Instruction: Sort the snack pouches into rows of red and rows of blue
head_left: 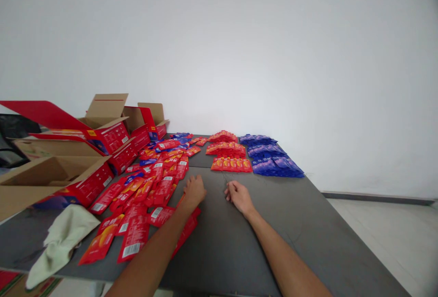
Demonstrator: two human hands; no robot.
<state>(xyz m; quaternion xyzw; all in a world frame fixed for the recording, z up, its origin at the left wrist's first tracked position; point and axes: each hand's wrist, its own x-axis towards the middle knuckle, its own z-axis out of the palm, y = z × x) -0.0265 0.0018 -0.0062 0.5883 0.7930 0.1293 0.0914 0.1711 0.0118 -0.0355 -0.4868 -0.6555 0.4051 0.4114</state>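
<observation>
My left hand (pixel 194 190) rests on the grey table (pixel 239 242) with its fingers curled, right at the edge of a loose heap of red packets (pixel 153 187). A red packet lies under my left wrist. My right hand (pixel 238 195) rests on bare table a little to the right, fingers curled under, nothing visible in it. Beyond both hands lie neat rows of red packets (pixel 228 155) and, to their right, rows of blue packets (pixel 272 158). A few blue packets are mixed into the loose heap.
Several open cardboard boxes with red printed sides (pixel 85 160) stand along the table's left side. A pale green cloth (pixel 61 237) hangs over the near left edge. A white wall stands behind the table, and pale floor (pixel 393 228) lies to the right.
</observation>
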